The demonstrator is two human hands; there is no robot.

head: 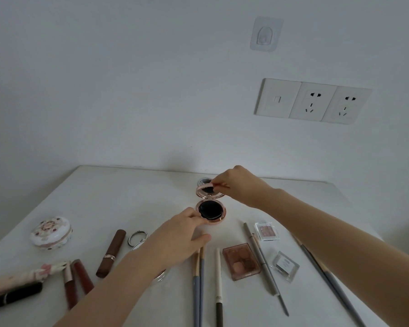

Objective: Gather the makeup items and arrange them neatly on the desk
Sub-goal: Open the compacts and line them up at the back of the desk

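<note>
Compact (210, 212) sits open mid-desk (128, 190), base flat, black puff showing in it. The lid (208, 190) stands tilted up on the far side of the base, with the hinge between them running left-right, so my read is the close swings the lid toward you and down. Your right hand (241, 182) comes in from the right of the compact and pinches the lid's far rim between fingertips and thumb. Your left hand (175, 234) comes from near-left, fingers curled onto the base's left rim, steadying it. The right hand has the lid, so it does the folding and the left only needs to pin the base. A small round item (204, 180) sits just behind the compact, partly hidden by the lid, can't tell what it is. Near side of the compact: paired grey pencils (198, 279), a white pencil (219, 279) and a pink palette (241, 261), long axes roughly toward you. Right of the compact: grey liner (262, 258) and a small clear palette (265, 230). Left of it: brown lipstick (111, 252), and further left an ornate round box (50, 231). Judging by the spread, arranging has barely started.
</note>
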